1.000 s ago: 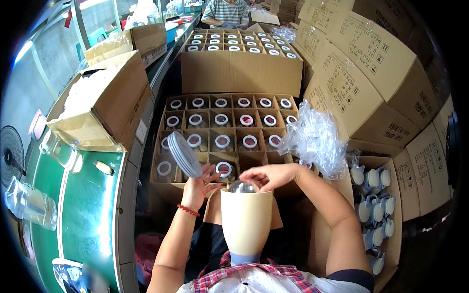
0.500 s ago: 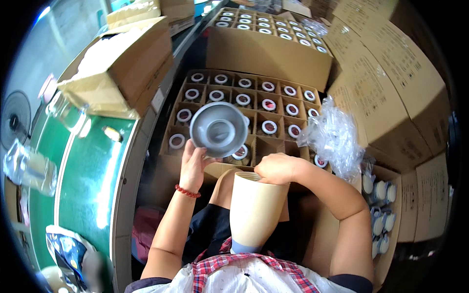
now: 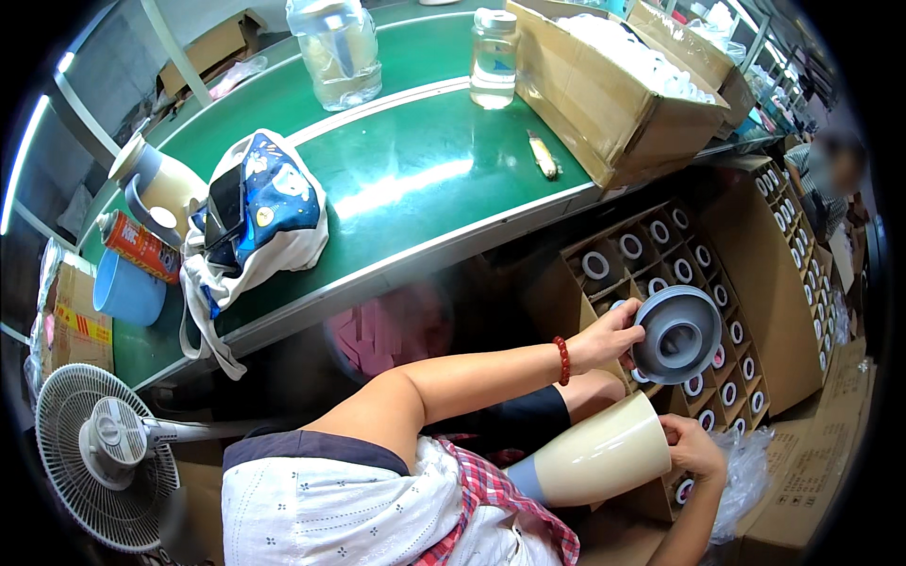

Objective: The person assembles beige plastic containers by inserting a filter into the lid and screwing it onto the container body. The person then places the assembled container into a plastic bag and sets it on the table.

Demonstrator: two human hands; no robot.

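My left hand (image 3: 609, 340) grips a round grey plastic piece (image 3: 677, 335) by its edge; stepped rings surround its hollow middle. A red beaded bracelet circles that wrist. Across my lap leans a cream flask body (image 3: 604, 453), tapered, with a grey-blue end against my shirt and its open mouth tilted to the right. My right hand (image 3: 694, 448) has its fingers curled at the rim of that mouth; the fingertips are partly hidden. Just beyond the grey piece stands a divided carton (image 3: 590, 307) of upright items with white-ringed round tops.
Along the left runs a green-topped bench (image 3: 396, 203) with a cloth bag (image 3: 274, 203), a glass jar (image 3: 494, 61), a blue bucket (image 3: 132, 288), a spray can (image 3: 142, 247) and a cream jug (image 3: 165, 179). A fan (image 3: 109, 443) stands lower left. Clear plastic wrap (image 3: 746, 472) lies right. Another person (image 3: 826, 179) is far right.
My view has swung left, bringing more of the bench and the fan in. The grey piece stays in my left hand, and my right hand stays at the flask body's mouth.
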